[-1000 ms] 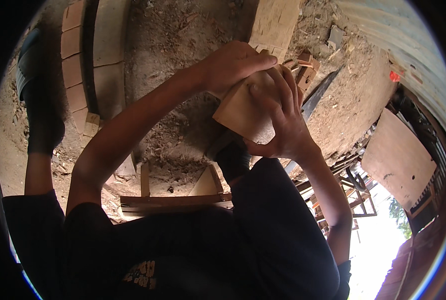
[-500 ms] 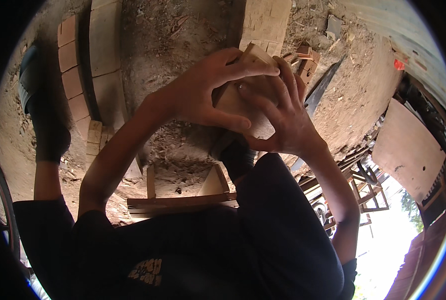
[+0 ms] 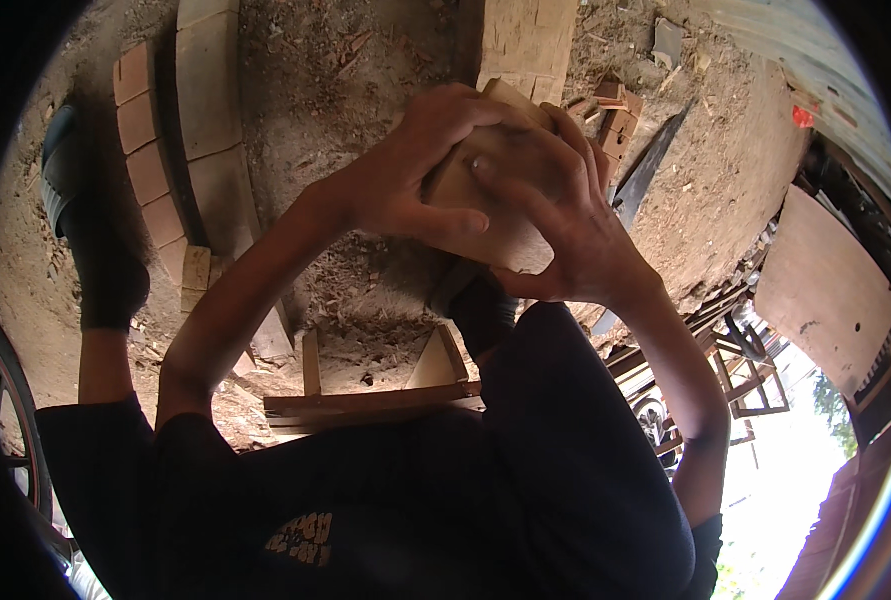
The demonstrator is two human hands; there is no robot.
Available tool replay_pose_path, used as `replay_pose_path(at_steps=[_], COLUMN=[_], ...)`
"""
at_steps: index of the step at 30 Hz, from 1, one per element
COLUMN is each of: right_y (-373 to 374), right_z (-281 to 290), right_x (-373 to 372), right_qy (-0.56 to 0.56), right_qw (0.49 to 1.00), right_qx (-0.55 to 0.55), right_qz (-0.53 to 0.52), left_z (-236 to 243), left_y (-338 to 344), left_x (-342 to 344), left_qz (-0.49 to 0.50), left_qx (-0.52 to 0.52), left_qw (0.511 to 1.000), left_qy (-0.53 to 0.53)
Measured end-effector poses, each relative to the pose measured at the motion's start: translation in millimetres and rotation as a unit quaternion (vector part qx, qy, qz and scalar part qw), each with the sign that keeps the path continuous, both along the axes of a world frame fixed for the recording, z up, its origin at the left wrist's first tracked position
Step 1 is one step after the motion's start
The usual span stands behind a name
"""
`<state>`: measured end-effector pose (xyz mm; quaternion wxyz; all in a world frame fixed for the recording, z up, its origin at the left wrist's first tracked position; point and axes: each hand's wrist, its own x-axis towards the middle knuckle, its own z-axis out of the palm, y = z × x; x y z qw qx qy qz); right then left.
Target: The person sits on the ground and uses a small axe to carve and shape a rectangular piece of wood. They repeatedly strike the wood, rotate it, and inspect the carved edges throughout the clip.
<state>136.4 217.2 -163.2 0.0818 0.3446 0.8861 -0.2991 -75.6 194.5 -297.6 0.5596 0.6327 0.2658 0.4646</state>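
Observation:
A tan block-like piece [image 3: 514, 240] is held up between my two hands, above the dirt floor and just beyond my knee. My left hand [image 3: 411, 165] grips its left side, the thumb across the near face and the fingers over the far top edge. From the right, my right hand [image 3: 574, 225] wraps round the same piece, its fingers bent over the top and its thumb low near the bottom edge. The hands cover much of the piece, and I cannot tell its material or whether it is several pieces together.
On the left lie a row of reddish blocks [image 3: 146, 122] and a paler row [image 3: 211, 110]. Another pale row [image 3: 526, 45] stands ahead. Small reddish blocks [image 3: 621, 125] and a dark flat strip [image 3: 654, 165] lie right. A wooden frame [image 3: 366, 402] sits close before me.
Both hands keep hold of the tan piece. My right fingers have shifted a little over its top, and my left thumb has moved slightly up and left. The whole view has drifted slightly.

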Motion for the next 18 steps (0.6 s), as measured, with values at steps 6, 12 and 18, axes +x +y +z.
replay_pose_path(at_steps=[6, 12, 18], right_y=[-0.8, -4.8, -13.3], right_z=[-2.6, -1.1, -2.3], right_x=[1.9, -0.6, -0.6], right_qy=[0.003, -0.003, 0.002], right_qw=[1.000, 1.000, 1.000], right_qx=[0.009, 0.007, 0.026], right_qz=[0.025, 0.025, 0.006], left_z=[-4.5, -3.6, -13.8], left_y=[-12.0, -10.7, -14.7], left_x=[3.6, 1.0, 8.3], left_qz=[-0.008, -0.015, 0.037], left_qx=[-0.076, 0.010, 0.035], left_qw=[0.995, 0.999, 0.998], left_qy=[-0.069, -0.033, -0.045])
